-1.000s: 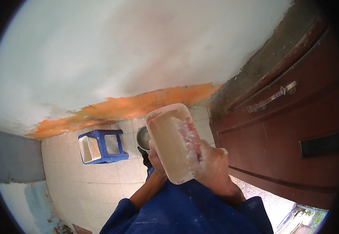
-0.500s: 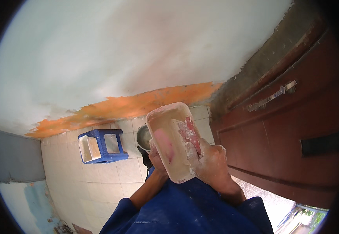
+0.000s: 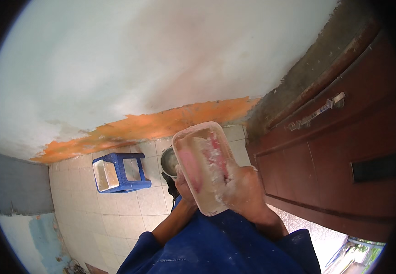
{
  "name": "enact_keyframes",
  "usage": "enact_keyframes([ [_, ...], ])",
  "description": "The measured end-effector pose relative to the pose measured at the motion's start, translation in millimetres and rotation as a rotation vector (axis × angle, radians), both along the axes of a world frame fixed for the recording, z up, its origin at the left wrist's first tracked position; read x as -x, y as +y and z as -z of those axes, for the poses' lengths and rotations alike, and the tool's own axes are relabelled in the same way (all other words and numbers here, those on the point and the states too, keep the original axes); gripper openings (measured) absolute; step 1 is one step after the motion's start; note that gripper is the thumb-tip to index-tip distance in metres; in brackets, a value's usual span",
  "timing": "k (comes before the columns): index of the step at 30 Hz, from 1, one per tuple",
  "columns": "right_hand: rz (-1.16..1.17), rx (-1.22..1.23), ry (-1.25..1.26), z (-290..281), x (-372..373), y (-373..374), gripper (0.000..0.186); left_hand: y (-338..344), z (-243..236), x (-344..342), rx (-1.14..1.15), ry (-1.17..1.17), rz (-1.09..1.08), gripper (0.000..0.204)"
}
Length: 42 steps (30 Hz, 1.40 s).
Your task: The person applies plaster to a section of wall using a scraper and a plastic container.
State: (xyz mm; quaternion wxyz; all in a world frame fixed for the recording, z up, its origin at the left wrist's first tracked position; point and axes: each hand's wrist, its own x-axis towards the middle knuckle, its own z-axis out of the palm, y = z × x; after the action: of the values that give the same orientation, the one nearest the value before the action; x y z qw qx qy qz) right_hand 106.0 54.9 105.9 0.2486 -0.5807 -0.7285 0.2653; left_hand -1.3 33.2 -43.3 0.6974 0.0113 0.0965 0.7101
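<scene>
Well, I have the tray up in front of my body, my left hand curled tight around its near left side. My right hand is over the opposite edge, against something red caked with paste (a scraper, perhaps), and I can't tell whether that grip is pinching or merely pressing.

I'd judge the work partway along: pale coating covers most of the wall, while a ragged orange strip along its foot looks uncovered, and paste remains in the tray beside a pink patch.

Blur hides my right fingertips; my left fingers disappear beneath the tray. The tray also cuts off part of the round pot on the floor.
</scene>
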Motion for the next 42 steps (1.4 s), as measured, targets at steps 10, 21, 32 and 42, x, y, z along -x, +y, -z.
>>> enact_keyframes([
  [10,-0.001,-0.21,-0.119,3.8,-12.9,2.3,0.021,-0.6,-10.5,3.7,-0.121,-0.082,-0.014,0.054],
  [21,-0.073,-0.246,-0.229,36.5,0.5,-16.6,0.016,-0.2,-16.1,2.8,-0.096,0.152,-0.011,0.061],
  [32,-0.025,-0.211,-0.189,2.7,-15.2,-2.8,0.016,5.9,-18.1,3.2,-0.081,0.04,-0.082,0.053],
  [42,-0.016,-0.019,-0.071,19.6,1.4,-22.0,0.019,7.7,-32.0,-2.9,0.034,0.125,-0.114,0.037],
])
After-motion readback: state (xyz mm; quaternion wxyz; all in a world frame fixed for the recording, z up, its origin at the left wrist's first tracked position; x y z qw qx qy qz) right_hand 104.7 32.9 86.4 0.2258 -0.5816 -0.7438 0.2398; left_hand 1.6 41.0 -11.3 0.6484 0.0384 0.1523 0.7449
